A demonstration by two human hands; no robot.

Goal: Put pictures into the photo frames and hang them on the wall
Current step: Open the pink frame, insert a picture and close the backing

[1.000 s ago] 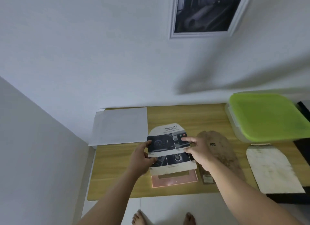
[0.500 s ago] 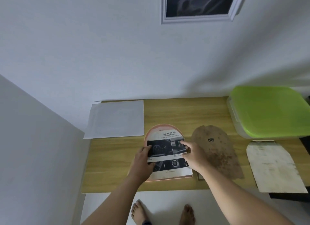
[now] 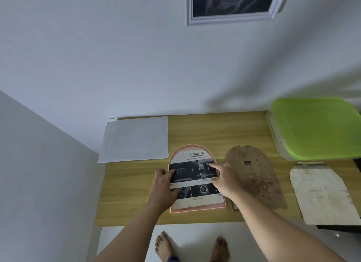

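An arch-shaped printed picture headed "ADVANCED" lies inside a pink arched photo frame that is flat on the wooden table. My left hand rests on the picture's left edge, thumb and a fingertip on the print. From the right, my right hand presses on it, with the index finger stretched onto the upper right panel. A brown arched backing board lies just right of the frame. On the wall above hangs a white-framed picture.
A white sheet lies at the table's back left by the wall corner. A box with a green lid stands at the back right, and a stained white arched card lies in front of it. My bare feet are below the table's near edge.
The picture was held above the pink frame by both hands. It has come down flat into the frame, and both hands now lie on top of it.
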